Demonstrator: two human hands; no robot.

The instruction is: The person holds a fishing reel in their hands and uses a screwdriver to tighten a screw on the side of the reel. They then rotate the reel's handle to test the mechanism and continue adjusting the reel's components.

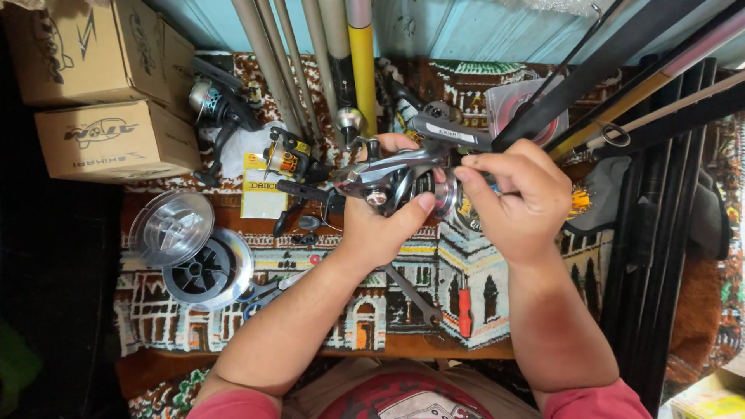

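Note:
My left hand (pixel 382 225) grips a silver spinning fishing reel (pixel 392 177) from below, thumb pressed on its side near the spool. My right hand (pixel 518 198) pinches at the spool end of the same reel with fingertips curled; what it pinches is too small to see. A fishing rod butt (pixel 454 133) lies just behind the reel. Both hands hover over a patterned rug (pixel 466 264).
Two cardboard boxes (pixel 116 140) stand at the left. A clear line spool (pixel 171 225) and a dark one (pixel 209 271) lie on the rug with scissors (pixel 268 293). Other reels (pixel 291 159), a wrench (pixel 411 295), a red-handled tool (pixel 464 310) and several rods (pixel 621 85) surround the hands.

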